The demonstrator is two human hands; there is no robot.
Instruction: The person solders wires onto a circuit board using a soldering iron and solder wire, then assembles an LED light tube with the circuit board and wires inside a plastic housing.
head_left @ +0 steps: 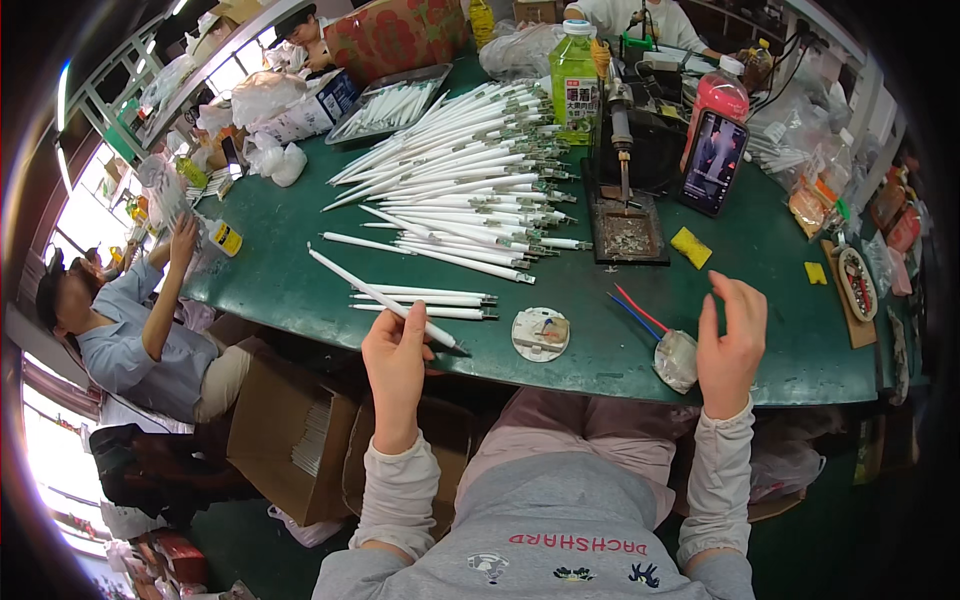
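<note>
My left hand (395,370) is closed around a slim white pen-like stick (362,288), which slants with its far end up and left and its dark tip near the table's front edge. Just beyond that hand lie several similar white sticks (420,298). A round white disc (540,334) with a small clear part on top sits between my hands. My right hand (735,340) hovers with fingers bent and thumb apart, apparently holding nothing. Close to its left is a rounded, pale wrapped piece (676,362) with a red and a blue wire.
A large heap of white sticks (450,165) with circuit-board ends covers the table's middle. Beyond my right hand stand a soldering iron (622,130), a shallow metal-edged tray (630,238), a yellow sponge (691,247) and a phone (713,165). A co-worker (135,330) sits at left.
</note>
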